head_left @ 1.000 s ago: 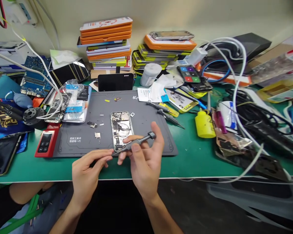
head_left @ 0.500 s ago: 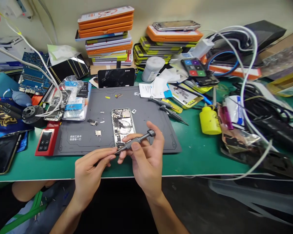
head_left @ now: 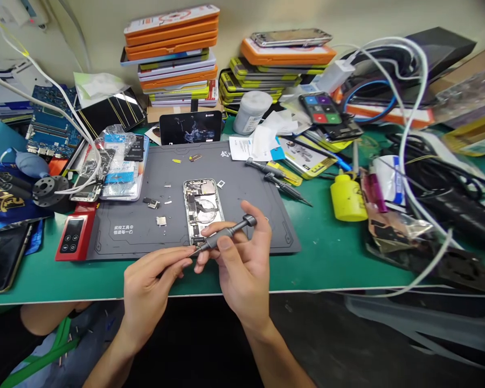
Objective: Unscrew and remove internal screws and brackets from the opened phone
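A grey precision screwdriver [head_left: 228,233] lies slantwise in my right hand [head_left: 244,269], its thumb and fingers closed round the handle and the capped end up by the index finger. At the lower end, my left hand [head_left: 151,280] pinches the thin shaft near the tip between thumb and fingers; the tip itself is hidden there. Just beyond both hands lies an opened phone [head_left: 202,202] with its inner parts bare, its lower edge partly covered by my right fingers. Small loose parts sit left of it, among them a metal piece [head_left: 161,221] and a dark module [head_left: 151,202].
Under the phone is a grey work mat [head_left: 121,210] with a red control unit [head_left: 75,234]. Two more screwdrivers [head_left: 285,188] lie at the right, near a yellow bottle [head_left: 348,198]. A propped phone [head_left: 191,127] stands behind, before stacked boxes [head_left: 172,40]. Cables [head_left: 412,188] clutter the right.
The view has shifted slightly, while both hands keep their grip on the screwdriver and have hardly moved. On the propped phone, the dark screen now shows a picture.
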A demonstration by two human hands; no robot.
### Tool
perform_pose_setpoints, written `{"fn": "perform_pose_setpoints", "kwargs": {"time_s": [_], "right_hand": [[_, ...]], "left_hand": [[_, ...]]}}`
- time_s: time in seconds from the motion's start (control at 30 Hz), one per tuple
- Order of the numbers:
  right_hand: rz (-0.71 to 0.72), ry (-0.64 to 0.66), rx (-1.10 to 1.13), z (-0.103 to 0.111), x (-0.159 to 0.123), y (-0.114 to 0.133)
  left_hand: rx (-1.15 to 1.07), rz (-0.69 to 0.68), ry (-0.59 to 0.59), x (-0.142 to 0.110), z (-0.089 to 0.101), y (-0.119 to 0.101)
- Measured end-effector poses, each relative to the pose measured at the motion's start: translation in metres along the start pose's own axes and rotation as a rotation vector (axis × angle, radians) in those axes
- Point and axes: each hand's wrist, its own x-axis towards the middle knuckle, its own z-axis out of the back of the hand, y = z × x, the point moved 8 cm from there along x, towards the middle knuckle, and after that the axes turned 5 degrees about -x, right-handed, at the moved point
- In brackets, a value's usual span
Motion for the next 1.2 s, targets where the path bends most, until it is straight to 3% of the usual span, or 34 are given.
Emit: {"fn": "perform_pose_setpoints", "kwargs": {"time_s": [1.2], "right_hand": [[-0.065, -0.015, 0.007, 0.0066, 0.0010, -0.0036]], "left_hand": [[-0.012, -0.072, 0.081, 0.0005, -0.0044, -0.0067]]}}
